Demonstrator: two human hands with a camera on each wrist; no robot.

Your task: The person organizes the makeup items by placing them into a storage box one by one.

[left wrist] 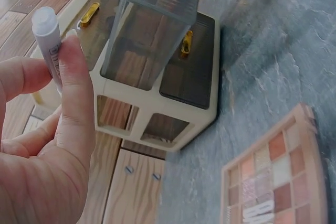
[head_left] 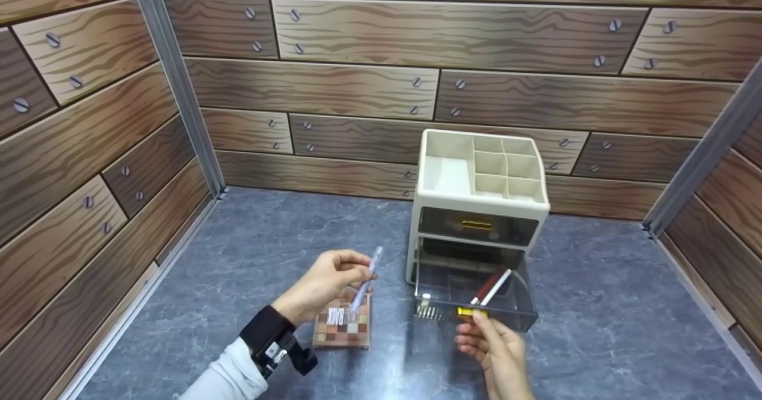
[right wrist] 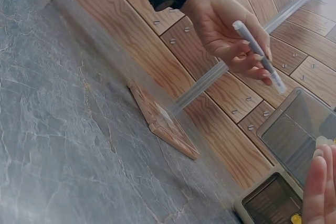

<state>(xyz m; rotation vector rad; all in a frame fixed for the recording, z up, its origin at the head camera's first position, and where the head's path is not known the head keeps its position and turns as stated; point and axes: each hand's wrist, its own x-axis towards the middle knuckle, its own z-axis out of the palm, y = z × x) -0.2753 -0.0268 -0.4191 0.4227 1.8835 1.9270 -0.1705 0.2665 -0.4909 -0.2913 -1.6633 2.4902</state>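
Note:
In the head view my left hand (head_left: 327, 284) pinches a slim pale-lavender tube with a clear end (head_left: 366, 278), held tilted above an eyeshadow palette (head_left: 342, 328). The left wrist view shows that tube (left wrist: 48, 45) between thumb and fingers; its kind is unclear. My right hand (head_left: 497, 352) grips the gold handle (head_left: 472, 312) of a smoky clear drawer (head_left: 518, 316), thumb on top and fingers beneath. This drawer is pulled out of a cream organizer (head_left: 419, 221). Inside it lie a dark red stick (head_left: 488, 285) and a white stick (head_left: 497, 287), side by side.
Above the pulled-out drawer, another drawer (head_left: 446, 221) with a gold handle is closed. A lower drawer (left wrist: 194, 72) is also closed in the left wrist view. Open compartments top the organizer. Wood-patterned walls (head_left: 357, 90) enclose the grey marbled surface (head_left: 262, 227).

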